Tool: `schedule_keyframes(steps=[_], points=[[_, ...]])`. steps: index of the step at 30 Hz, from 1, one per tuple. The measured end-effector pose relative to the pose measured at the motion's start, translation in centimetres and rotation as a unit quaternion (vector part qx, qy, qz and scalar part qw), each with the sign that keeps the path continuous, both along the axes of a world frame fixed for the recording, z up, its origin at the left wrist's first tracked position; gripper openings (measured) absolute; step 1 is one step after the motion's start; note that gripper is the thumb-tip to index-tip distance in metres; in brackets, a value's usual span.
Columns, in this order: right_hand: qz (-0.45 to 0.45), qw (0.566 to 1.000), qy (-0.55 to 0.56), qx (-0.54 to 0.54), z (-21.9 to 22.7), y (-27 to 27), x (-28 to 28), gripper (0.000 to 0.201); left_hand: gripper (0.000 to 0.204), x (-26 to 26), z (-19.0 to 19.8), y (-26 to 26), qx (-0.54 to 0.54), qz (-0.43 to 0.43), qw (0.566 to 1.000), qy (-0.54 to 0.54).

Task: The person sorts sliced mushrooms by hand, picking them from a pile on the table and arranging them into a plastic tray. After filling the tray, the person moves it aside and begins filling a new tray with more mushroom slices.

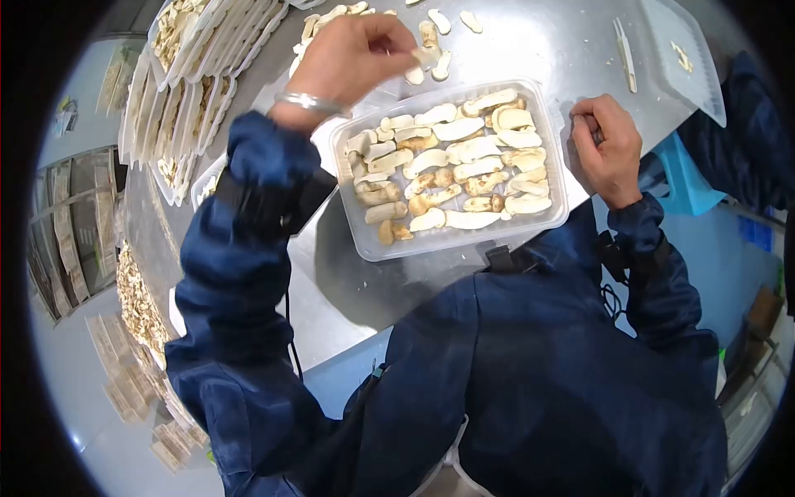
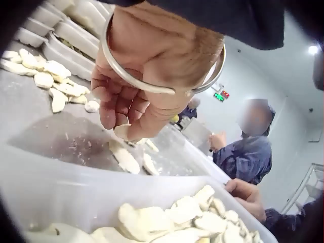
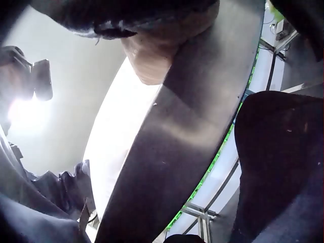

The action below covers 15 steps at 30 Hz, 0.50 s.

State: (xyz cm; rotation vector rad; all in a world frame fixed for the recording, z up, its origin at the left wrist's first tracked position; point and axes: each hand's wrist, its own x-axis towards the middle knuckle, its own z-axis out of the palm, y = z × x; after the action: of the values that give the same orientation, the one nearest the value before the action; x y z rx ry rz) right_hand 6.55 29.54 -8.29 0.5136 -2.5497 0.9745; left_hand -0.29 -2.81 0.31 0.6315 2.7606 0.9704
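Note:
My left hand (image 1: 352, 62) is raised beyond the far rim of a clear plastic tray (image 1: 379, 251). Between its thumb and fingertips it pinches a pale mushroom slice (image 2: 121, 131). Rows of sliced mushrooms (image 1: 472, 151) cover the tray's bottom, cream with some brown parts. Several loose slices (image 1: 439, 21) lie on the metal table under and past the left hand. At the tray's right side, my right hand (image 1: 609, 145) rests idle on the table with loosely curled fingers and holds nothing. The right wrist view shows only part of this hand (image 3: 149, 61).
Stacked trays of slices (image 1: 178, 116) stand at the left. White tweezers (image 1: 625, 58) and another plastic tray (image 1: 704, 83) with a few bits lie at the right. A blue stool (image 1: 687, 178) stands below the table edge. Another person (image 2: 250, 152) works across the table.

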Motion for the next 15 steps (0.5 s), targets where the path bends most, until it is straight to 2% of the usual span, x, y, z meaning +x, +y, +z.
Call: schedule_keyframes(steps=[2, 3, 5, 12, 13, 15], points=[[0.000, 1.000, 0.008, 0.003, 0.0, 0.0, 0.0, 0.004, 0.008, 4.1, 1.0, 1.0, 0.079, -0.012, 0.992, -0.097], [0.002, 1.000, 0.013, 0.006, 0.0, 0.0, -0.1, 0.004, 0.008, 5.8, 1.0, 1.9, 0.073, -0.036, 0.995, -0.064], [0.002, 1.000, 0.012, 0.005, -0.1, 0.0, -0.2, 0.004, 0.008, 8.2, 0.7, 3.5, 0.069, -0.040, 0.994, -0.077], [-0.001, 1.000, 0.026, 0.002, 0.3, -0.2, -0.6, 0.003, 0.010, 8.8, -1.8, 4.9, 0.063, -0.049, 0.995, -0.066], [0.000, 1.000, 0.021, 0.008, 0.1, -0.2, -0.5, 0.004, 0.010, 8.9, -2.2, 5.3, 0.038, -0.081, 0.996, -0.011], [0.006, 1.000, 0.011, 0.016, 0.2, -0.1, -0.1, 0.005, 0.009, 9.1, -2.3, 5.7, 0.010, -0.076, 0.997, 0.020]])
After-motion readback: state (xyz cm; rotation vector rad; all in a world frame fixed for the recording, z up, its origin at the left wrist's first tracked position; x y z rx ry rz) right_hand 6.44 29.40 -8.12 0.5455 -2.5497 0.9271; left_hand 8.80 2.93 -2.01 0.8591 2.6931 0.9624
